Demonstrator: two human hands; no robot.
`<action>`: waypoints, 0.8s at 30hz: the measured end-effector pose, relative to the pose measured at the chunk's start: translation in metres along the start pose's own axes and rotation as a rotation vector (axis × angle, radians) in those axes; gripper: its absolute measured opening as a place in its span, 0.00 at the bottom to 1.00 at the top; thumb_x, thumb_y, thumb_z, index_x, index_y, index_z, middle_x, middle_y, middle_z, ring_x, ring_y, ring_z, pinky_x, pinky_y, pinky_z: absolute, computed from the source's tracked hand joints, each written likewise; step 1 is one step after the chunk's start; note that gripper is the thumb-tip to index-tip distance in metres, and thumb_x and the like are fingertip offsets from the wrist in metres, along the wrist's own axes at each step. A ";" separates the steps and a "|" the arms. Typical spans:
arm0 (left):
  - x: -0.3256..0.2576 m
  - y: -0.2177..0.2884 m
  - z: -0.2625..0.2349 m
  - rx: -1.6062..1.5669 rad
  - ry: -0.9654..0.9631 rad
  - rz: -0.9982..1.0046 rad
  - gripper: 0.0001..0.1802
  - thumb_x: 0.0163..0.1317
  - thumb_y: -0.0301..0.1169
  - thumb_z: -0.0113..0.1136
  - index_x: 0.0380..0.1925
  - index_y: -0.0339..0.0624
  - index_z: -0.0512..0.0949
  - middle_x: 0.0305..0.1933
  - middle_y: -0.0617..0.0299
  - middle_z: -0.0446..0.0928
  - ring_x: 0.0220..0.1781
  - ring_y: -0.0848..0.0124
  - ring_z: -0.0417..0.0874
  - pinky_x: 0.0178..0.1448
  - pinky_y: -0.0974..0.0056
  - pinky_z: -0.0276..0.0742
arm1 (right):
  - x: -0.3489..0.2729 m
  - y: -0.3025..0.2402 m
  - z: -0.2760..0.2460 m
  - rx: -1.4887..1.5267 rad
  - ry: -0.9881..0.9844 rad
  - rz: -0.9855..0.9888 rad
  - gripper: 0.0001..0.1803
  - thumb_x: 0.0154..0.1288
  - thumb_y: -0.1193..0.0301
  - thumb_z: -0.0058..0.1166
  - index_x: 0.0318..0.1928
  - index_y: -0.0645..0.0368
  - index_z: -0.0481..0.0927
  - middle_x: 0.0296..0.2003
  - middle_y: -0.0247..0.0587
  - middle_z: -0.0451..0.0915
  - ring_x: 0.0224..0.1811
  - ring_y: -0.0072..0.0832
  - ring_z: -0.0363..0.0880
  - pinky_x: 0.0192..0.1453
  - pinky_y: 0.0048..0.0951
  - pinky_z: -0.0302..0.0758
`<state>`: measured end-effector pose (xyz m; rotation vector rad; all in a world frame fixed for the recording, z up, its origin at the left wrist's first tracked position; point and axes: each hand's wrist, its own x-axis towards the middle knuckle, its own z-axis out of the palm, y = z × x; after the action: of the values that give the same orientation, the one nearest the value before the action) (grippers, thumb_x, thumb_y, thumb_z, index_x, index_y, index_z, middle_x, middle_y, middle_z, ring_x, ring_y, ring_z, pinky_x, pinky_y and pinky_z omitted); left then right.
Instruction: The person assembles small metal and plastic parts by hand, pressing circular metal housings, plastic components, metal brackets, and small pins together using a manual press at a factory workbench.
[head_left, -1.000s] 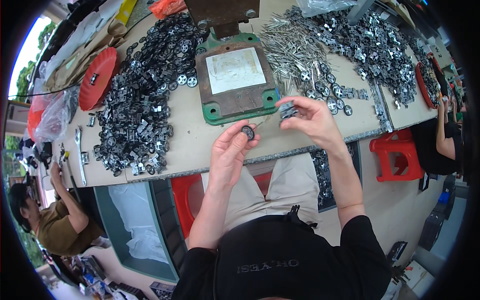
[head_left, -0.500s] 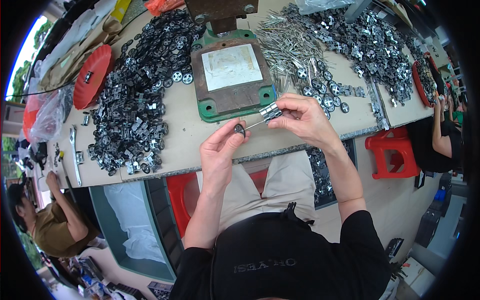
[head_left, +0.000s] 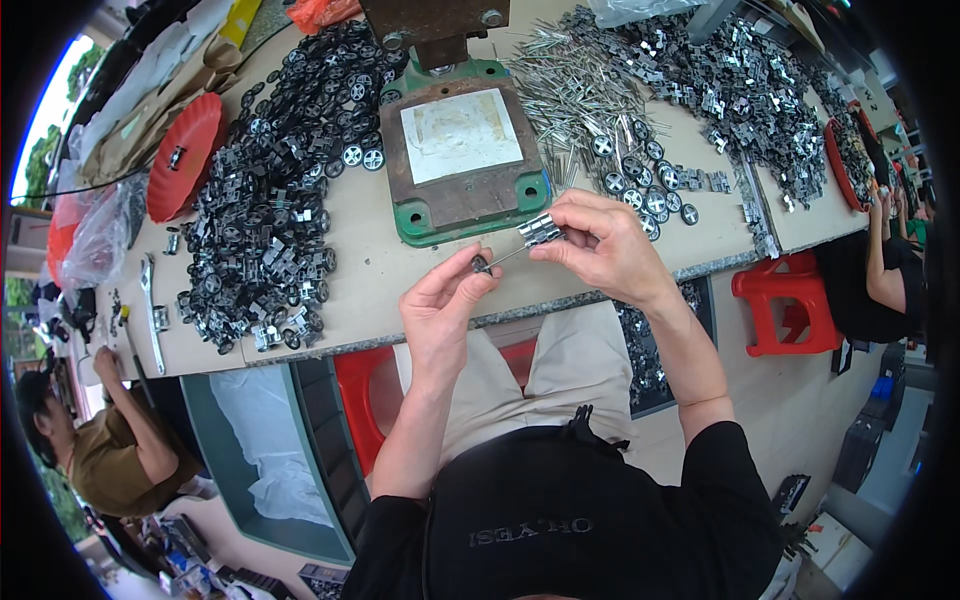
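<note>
Between thumb and fingers, my left hand (head_left: 443, 300) pinches a small black wheel (head_left: 481, 264) in front of the press base. A thin metal axle (head_left: 510, 254) runs from the wheel toward a shiny silver-and-black block (head_left: 540, 230), which my right hand (head_left: 612, 245) grips by its right side. Whether the axle's far end sits inside the block is hidden. Both hands hang over the near part of the table. Just beyond them stands the green and brown press base (head_left: 475, 206) with a pale plate (head_left: 462, 135) on top.
Heaped left are black wheels (head_left: 330, 90) and metal-and-black assemblies (head_left: 260, 230), beside a red dish (head_left: 186, 155) and a wrench (head_left: 152, 310). Loose axles (head_left: 580, 85), several wheels (head_left: 655, 185) and a pile of small parts (head_left: 760, 110) lie right. A red stool (head_left: 788, 305) stands right; other people work at both sides.
Both hands stay nearly in place. The wheel, axle and block have shifted very slightly, with the grips unchanged.
</note>
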<state>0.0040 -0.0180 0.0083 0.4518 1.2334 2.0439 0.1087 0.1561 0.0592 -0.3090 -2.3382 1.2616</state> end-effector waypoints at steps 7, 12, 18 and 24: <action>-0.002 -0.001 0.004 -0.014 0.010 -0.027 0.17 0.59 0.21 0.60 0.49 0.31 0.76 0.44 0.52 0.80 0.42 0.66 0.83 0.49 0.66 0.79 | -0.006 0.000 0.001 0.016 0.004 0.003 0.12 0.50 0.74 0.66 0.33 0.69 0.79 0.24 0.34 0.70 0.20 0.18 0.61 0.22 0.22 0.59; -0.004 -0.001 0.006 -0.068 0.011 -0.028 0.17 0.59 0.20 0.59 0.49 0.31 0.76 0.44 0.52 0.80 0.42 0.66 0.83 0.49 0.65 0.79 | -0.007 -0.001 -0.002 0.047 -0.049 0.057 0.11 0.49 0.76 0.66 0.33 0.68 0.79 0.25 0.34 0.71 0.20 0.18 0.62 0.22 0.21 0.58; -0.007 0.001 0.010 0.019 0.034 0.038 0.16 0.58 0.20 0.60 0.49 0.31 0.76 0.44 0.52 0.80 0.43 0.66 0.83 0.49 0.65 0.79 | -0.012 0.013 0.007 0.353 -0.116 0.320 0.11 0.53 0.76 0.65 0.38 0.66 0.81 0.28 0.31 0.75 0.28 0.13 0.71 0.28 0.17 0.68; -0.013 0.015 0.017 -0.156 -0.034 -0.098 0.17 0.61 0.24 0.59 0.50 0.31 0.75 0.46 0.50 0.79 0.44 0.61 0.83 0.51 0.63 0.80 | -0.028 0.013 0.023 0.780 0.077 0.192 0.11 0.53 0.75 0.66 0.36 0.66 0.82 0.26 0.30 0.74 0.23 0.12 0.66 0.24 0.18 0.62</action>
<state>0.0181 -0.0212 0.0305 0.3438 1.0465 2.0223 0.1209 0.1352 0.0291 -0.3064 -1.6079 2.0819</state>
